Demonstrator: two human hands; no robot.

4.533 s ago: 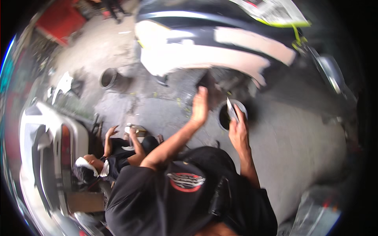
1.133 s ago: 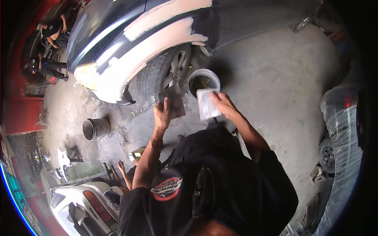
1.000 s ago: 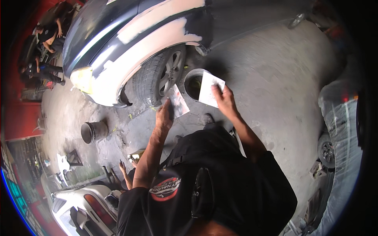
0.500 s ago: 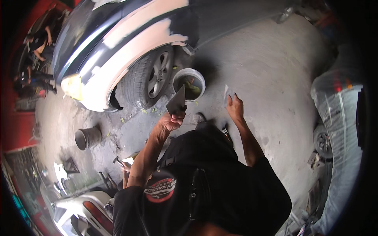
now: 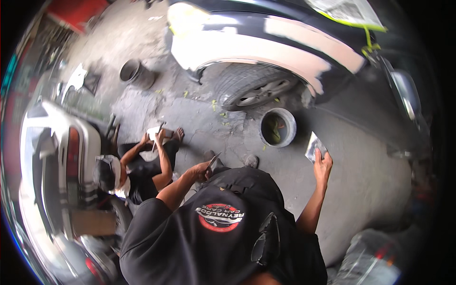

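Observation:
My left hand [image 5: 203,172] is closed on a thin flat grey sheet [image 5: 213,160], seen nearly edge-on in front of my body. Held out to the right, my right hand [image 5: 323,165] pinches a small flat grey-and-white piece [image 5: 314,146] between thumb and fingers. What either piece is made of cannot be told. Between the hands and the car stands a grey bucket [image 5: 291,137] with murky liquid and something greenish in it. Beyond it, a dark car's fender [image 5: 228,50] carries white and pinkish patches above the wheel [image 5: 261,92].
A co-worker [image 5: 142,175] squats close on my left, holding a white object [image 5: 159,134]. Another dark bucket [image 5: 142,78] stands at far left. A white car [image 5: 57,137] is at left, a plastic-covered vehicle [image 5: 368,261] at lower right. Paper sheeting [image 5: 351,12] covers part of the dark car.
My view has turned left, so car and bucket appear further right and the co-worker shows fully. My left hand has lowered toward my body, its sheet now edge-on. Both hands keep their pieces.

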